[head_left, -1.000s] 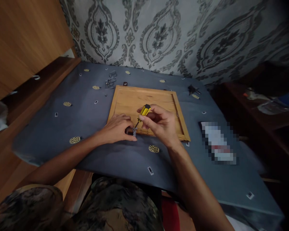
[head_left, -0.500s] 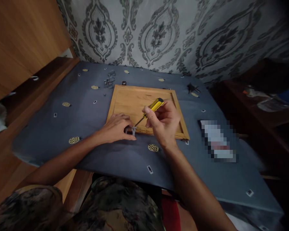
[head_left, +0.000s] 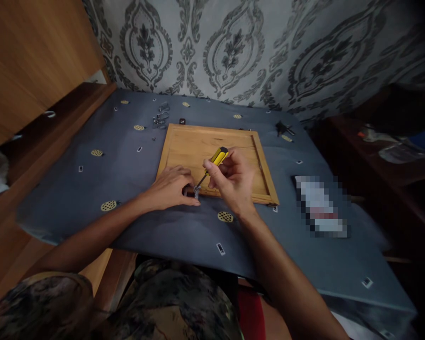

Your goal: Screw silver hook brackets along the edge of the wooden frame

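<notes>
A framed wooden panel (head_left: 205,146), like a small cabinet door, lies flat on the table. At its near edge sits a small metal hinge (head_left: 197,193), partly hidden by fingers. My left hand (head_left: 173,188) is closed about the hinge, thumb below and fingers curled over the panel's edge. In my right hand (head_left: 233,182) is a yellow and black screwdriver (head_left: 217,157), held by its handle between thumb and fingers. Its shaft slants down to the left, and the tip meets the hinge; the exact contact is too small to make out.
Several metal hinge parts (head_left: 160,118) lie beyond the panel's left corner. A small dark square item (head_left: 182,121) is by the far edge. A dark object (head_left: 283,128) lies at the back right, a blurred-out item (head_left: 320,208) at the right. A patterned curtain (head_left: 187,52) hangs behind.
My right hand and the screwdriver handle have moved left and slightly down, so the screwdriver stands steeper. The left hand, hinge and panel have stayed in place.
</notes>
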### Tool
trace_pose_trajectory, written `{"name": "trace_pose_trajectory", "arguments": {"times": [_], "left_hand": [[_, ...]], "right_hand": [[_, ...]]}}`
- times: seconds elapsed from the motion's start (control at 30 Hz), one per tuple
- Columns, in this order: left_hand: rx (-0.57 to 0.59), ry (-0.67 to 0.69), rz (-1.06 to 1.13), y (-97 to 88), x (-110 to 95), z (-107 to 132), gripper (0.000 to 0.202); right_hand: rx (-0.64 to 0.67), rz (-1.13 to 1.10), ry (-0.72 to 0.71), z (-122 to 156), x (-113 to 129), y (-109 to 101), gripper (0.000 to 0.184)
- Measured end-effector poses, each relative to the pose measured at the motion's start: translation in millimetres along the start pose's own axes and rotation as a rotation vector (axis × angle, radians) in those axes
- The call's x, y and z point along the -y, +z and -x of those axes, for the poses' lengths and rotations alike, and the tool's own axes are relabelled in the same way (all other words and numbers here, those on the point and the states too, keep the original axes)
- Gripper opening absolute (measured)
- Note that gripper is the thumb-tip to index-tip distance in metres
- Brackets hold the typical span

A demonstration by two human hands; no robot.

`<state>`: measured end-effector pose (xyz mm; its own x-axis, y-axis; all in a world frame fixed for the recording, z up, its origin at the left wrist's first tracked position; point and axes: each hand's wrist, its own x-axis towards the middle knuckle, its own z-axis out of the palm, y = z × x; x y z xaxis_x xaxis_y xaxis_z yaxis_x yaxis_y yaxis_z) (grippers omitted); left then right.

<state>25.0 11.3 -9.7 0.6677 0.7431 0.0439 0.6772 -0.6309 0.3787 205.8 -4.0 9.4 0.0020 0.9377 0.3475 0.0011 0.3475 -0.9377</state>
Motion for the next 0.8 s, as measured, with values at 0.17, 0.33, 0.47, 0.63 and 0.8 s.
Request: {"name": "trace_pose_trajectory", "arguments": {"times": [0.17,0.33,0.47,0.63,0.8], "left_hand": [[0.012,-0.004,-0.004,-2.0,-1.9,-0.1,0.040],[0.030,0.001,-0.009,-5.0,-3.1,0.2,0.039],[0.007,0.013,0.005,-1.9,-1.1,0.5,0.038],[-0.002,0.021,0.010,1.0,0.8,0.6,0.038],[-0.010,0.015,0.061,0.0,0.4,1.0,0.033]], "right_hand": [[0.085,0.008,0.017,-2.6,3.8,-6.3,0.045],[0.201,0.071,0.017,-3.7,9.3,-18.7,0.044],[0.212,0.095,-0.001,-1.1,8.1,-21.7,0.039],[0.208,0.111,-0.044,1.7,3.4,-18.1,0.036],[0.119,0.187,-0.064,3.5,-1.4,-13.1,0.043]]}}
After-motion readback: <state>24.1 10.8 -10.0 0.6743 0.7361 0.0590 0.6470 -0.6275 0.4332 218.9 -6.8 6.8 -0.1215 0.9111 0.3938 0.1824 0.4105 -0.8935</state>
